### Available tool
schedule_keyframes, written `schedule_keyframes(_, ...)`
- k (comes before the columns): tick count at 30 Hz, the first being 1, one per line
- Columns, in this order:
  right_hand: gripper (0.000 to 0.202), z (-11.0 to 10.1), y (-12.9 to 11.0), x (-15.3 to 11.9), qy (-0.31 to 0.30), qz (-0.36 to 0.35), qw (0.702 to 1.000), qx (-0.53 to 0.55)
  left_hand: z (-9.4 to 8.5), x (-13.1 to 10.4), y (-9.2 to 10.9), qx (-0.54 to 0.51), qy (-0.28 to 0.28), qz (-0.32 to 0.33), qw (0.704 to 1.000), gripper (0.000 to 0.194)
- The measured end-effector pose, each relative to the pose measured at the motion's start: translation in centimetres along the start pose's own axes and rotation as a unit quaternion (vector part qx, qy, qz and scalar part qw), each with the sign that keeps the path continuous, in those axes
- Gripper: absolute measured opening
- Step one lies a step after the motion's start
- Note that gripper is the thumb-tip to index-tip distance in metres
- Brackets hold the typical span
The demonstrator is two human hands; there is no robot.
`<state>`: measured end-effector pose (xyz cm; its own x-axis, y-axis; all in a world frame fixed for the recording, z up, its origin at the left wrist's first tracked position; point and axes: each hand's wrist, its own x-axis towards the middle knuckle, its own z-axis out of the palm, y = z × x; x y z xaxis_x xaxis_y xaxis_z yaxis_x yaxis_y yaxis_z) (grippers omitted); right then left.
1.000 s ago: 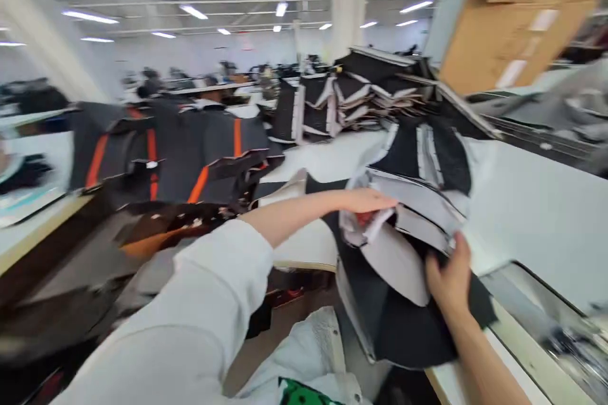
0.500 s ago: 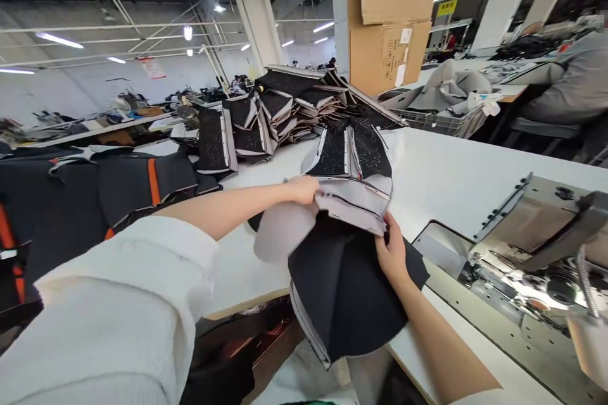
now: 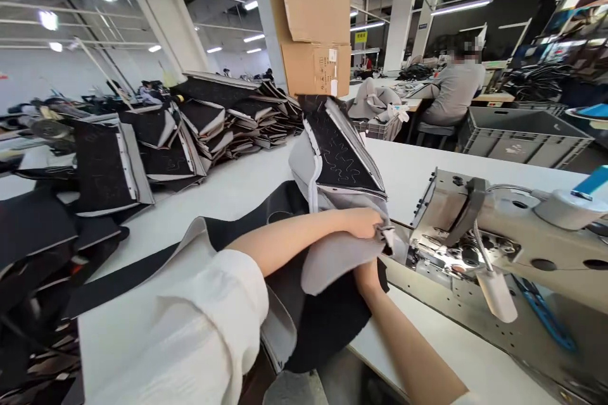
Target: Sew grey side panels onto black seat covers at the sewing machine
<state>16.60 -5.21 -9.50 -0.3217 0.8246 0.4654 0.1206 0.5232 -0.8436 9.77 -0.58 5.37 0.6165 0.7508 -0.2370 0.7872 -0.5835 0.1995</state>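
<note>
A black and grey fabric piece with pale stitched lines stands folded on the white table, its lower part draped over the front edge. My left hand is closed on its grey edge, at the piece's right side. Just below, my right hand is partly covered by the grey fabric; its fingers are hidden. Black fabric hangs beneath both hands. To the right of the hands is a sewing machine with its light on.
Stacked black and grey pieces lie at the back left, dark fabric at the left. Blue snips rest by the machine. Farther back are cardboard boxes, a grey crate and a seated person.
The view has turned right. My left hand has carried the grey edge rightward, close to the machine, and the fabric has folded over my right hand.
</note>
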Motion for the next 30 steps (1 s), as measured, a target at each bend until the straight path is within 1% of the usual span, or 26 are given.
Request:
schedule_keyframes(3, 0.031, 0.8, -0.3, 0.2, 0.082, 0.069, 0.994, 0.027, 0.4, -3.0, -2.7, 0.047, -0.079, -0.040, 0.995, 0.019)
schedule_keyframes(5, 0.034, 1.3, -0.6, 0.3, 0.118, 0.095, 0.987, 0.048, 1.0, -4.8, -4.0, 0.072, -0.107, -0.076, 0.989, 0.020)
schedule_keyframes(7, 0.042, 1.4, -0.8, 0.3, 0.150, 0.106, 0.981, 0.064, 1.5, -6.1, -4.6, 0.088, -0.128, -0.099, 0.983, 0.023)
schedule_keyframes(9, 0.055, 1.0, -1.0, 0.4, 0.182, 0.113, 0.974, 0.072, 1.8, -6.8, -4.9, 0.093, -0.142, -0.106, 0.980, 0.025)
schedule_keyframes(11, 0.061, 0.3, -1.1, 0.4, 0.201, 0.101, 0.973, 0.058, 1.8, -7.1, -5.0, 0.096, -0.150, -0.106, 0.978, 0.026)
schedule_keyframes(14, 0.054, -0.9, -1.2, 0.7, 0.200, 0.020, 0.979, -0.029, 1.6, -7.3, -4.8, 0.102, -0.153, -0.096, 0.978, 0.026)
schedule_keyframes(16, 0.046, -1.7, -1.3, 1.1, 0.176, -0.022, 0.980, -0.088, 1.2, -7.5, -4.8, 0.124, -0.158, -0.075, 0.977, 0.023)
schedule_keyframes(18, 0.039, -2.6, -1.4, 1.8, 0.134, -0.023, 0.985, -0.104, 0.2, -8.1, -5.1, 0.149, -0.167, -0.041, 0.974, 0.020)
schedule_keyframes(19, 0.036, -3.0, -1.5, 2.3, 0.103, -0.019, 0.990, -0.097, -0.4, -8.5, -5.5, 0.155, -0.166, -0.024, 0.973, 0.020)
schedule_keyframes(20, 0.034, -3.4, -1.7, 2.7, 0.068, -0.013, 0.994, -0.080, -1.2, -9.0, -6.1, 0.152, -0.153, -0.012, 0.976, 0.019)
schedule_keyframes(21, 0.031, -3.8, -1.9, 3.2, 0.028, 0.005, 0.998, -0.049, -1.9, -9.5, -6.7, 0.142, -0.121, -0.005, 0.982, 0.020)
schedule_keyframes(22, 0.028, -4.1, -2.2, 3.7, -0.012, 0.031, 0.999, -0.008, -2.5, -9.9, -7.5, 0.128, -0.074, -0.004, 0.989, 0.020)
schedule_keyframes(24, 0.019, -4.4, -2.6, 4.6, -0.079, 0.094, 0.989, 0.078, -3.0, -10.6, -9.2, 0.113, 0.030, -0.010, 0.993, 0.021)
schedule_keyframes(25, 0.016, -4.5, -2.6, 4.9, -0.103, 0.122, 0.980, 0.116, -2.8, -10.8, -10.1, 0.116, 0.071, -0.011, 0.991, 0.021)
schedule_keyframes(26, 0.017, -4.6, -2.5, 5.1, -0.123, 0.144, 0.971, 0.148, -2.4, -10.9, -10.8, 0.128, 0.095, -0.009, 0.987, 0.020)
schedule_keyframes(28, 0.023, -4.7, -1.9, 5.2, -0.157, 0.170, 0.953, 0.198, -0.9, -10.9, -11.8, 0.164, 0.125, 0.004, 0.978, 0.020)
schedule_keyframes(30, 0.028, -4.9, -1.0, 5.1, -0.185, 0.191, 0.934, 0.241, 0.8, -10.9, -11.9, 0.201, 0.150, 0.024, 0.968, 0.024)
